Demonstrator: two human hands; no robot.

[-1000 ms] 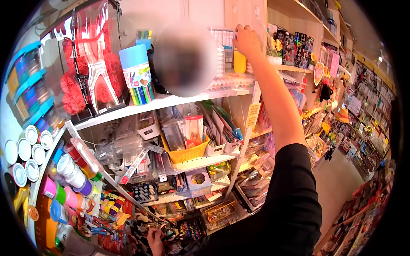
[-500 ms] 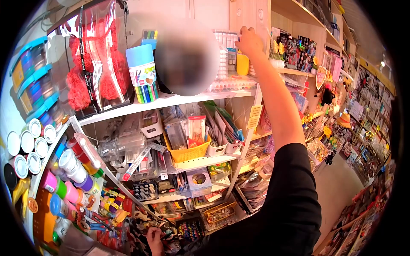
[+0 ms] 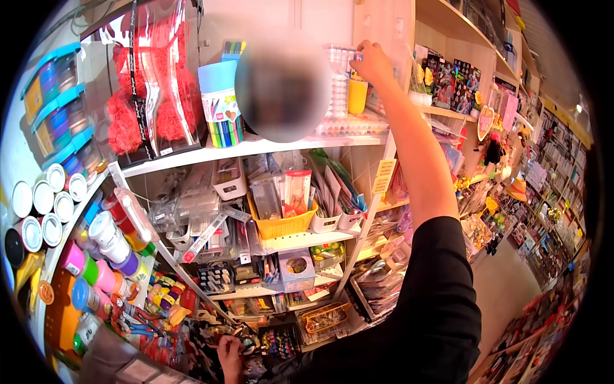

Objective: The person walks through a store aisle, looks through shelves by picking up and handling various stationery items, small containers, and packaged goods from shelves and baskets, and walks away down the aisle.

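My right hand (image 3: 376,63) reaches up to the top shelf, its fingers curled closed at the top of a yellow container (image 3: 357,97). The container stands upright at the shelf's right end, and the fingers partly cover its upper part. Stacked clear plastic packs (image 3: 338,89) stand just left of it. Low in the view, my left hand (image 3: 230,352) has bent fingers, near dark items on the lower shelves. What it holds, if anything, I cannot make out.
A blue-topped marker tub (image 3: 220,96) and clear-boxed red roses (image 3: 153,89) share the top shelf (image 3: 256,147). Below sits a yellow basket (image 3: 284,224) of packets. White-lidded jars (image 3: 43,197) are stacked left. An aisle floor (image 3: 508,281) runs along the right.
The view has shifted slightly, moving the shelves a little rightward. The yellow container has moved slightly left relative to the shelf, with my right hand at its top. My left hand stays low.
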